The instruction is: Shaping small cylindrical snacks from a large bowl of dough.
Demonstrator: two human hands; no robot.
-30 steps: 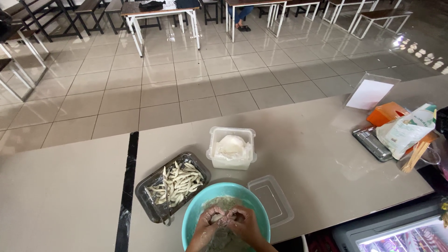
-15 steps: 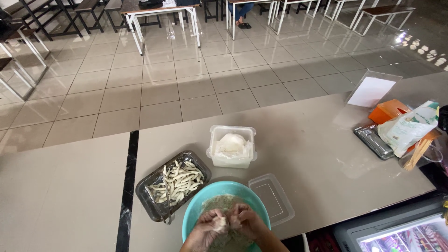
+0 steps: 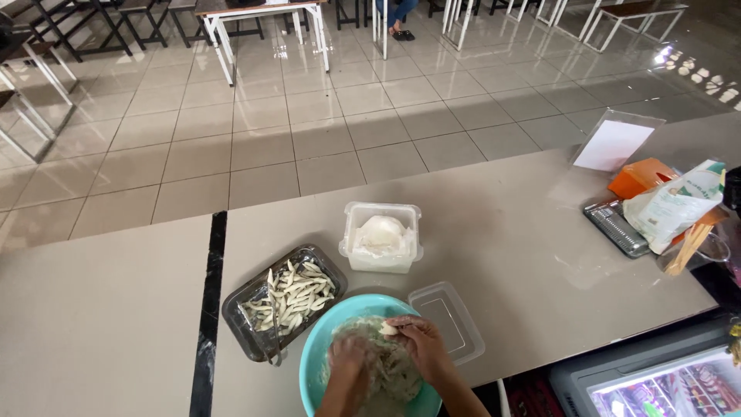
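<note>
A dark metal tray (image 3: pixel 241 307) of pale cut strips (image 3: pixel 295 295) lies at the near left. Just right of it, the turquoise bowl (image 3: pixel 324 347) holds dough (image 3: pixel 390 371). The left hand (image 3: pixel 349 363) presses into it, fingers curled; the right hand (image 3: pixel 421 346) pinches a small pale lump (image 3: pixel 388 329) between closed fingertips. A clear lid (image 3: pixel 448 318) lies beside the bowl, a flour tub (image 3: pixel 382 236) beyond.

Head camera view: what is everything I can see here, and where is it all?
bowl: one, turquoise, near counter edge, holds pale dough
tray: one, dark metal, left of bowl, holds pale strips
tub: one, clear plastic, behind bowl, white powder inside
lid: one, clear, right of bowl
orange box: one, far right
bag: one, white and green, far right
card stand: one, white, counter's back edge
left hand: one, in the dough
right hand: one, in the dough, pinching a pale piece
</note>
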